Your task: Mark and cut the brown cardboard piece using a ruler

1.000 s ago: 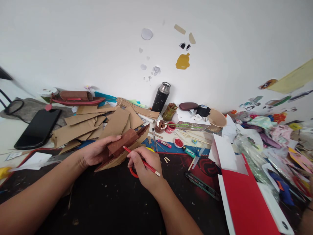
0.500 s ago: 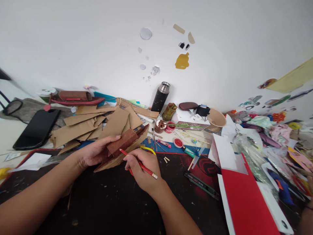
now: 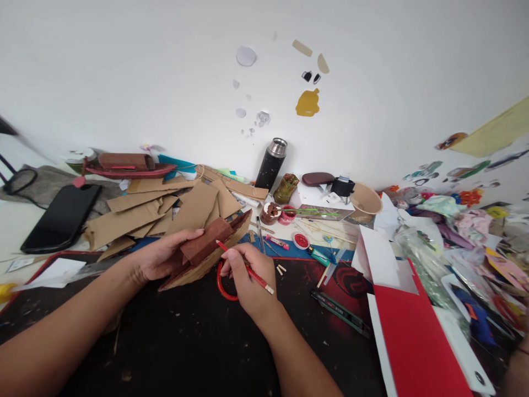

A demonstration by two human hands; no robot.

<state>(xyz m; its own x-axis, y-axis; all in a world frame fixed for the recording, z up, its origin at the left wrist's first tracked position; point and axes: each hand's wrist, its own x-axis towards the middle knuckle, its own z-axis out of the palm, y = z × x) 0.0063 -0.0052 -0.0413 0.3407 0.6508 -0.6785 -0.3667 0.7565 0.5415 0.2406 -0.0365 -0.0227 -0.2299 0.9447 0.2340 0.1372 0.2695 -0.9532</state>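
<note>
Brown-painted cardboard forms the model boat [image 3: 206, 245] in the left hand [image 3: 163, 258], held tilted above the black mat [image 3: 177, 342], with its pointed end up towards the right. The left thumb lies along the curved canopy and the fingers are clamped on the boat's near-left end, though most of them are hidden behind it. Thumb and fingers of the right hand [image 3: 252, 278] are pinched together around a red pencil [image 3: 260, 281], its tip at the canopy's right side; whether it touches cannot be told. A curved red loop [image 3: 225, 289] shows just beside the right hand, partly covered by it.

Behind the boat lie overlapping cardboard pieces [image 3: 194, 207], with a black smartphone [image 3: 61, 218] to their left and a red boat with a brown canopy [image 3: 128, 165] behind them. A black flask [image 3: 270, 165] leans near the wall, close to a glass jar [image 3: 285, 189]. An open tub of red paint [image 3: 301, 240] sits near a pink tube [image 3: 276, 242]. Further right are a utility knife [image 3: 341, 313] on the mat and a red sheet [image 3: 417, 336]
</note>
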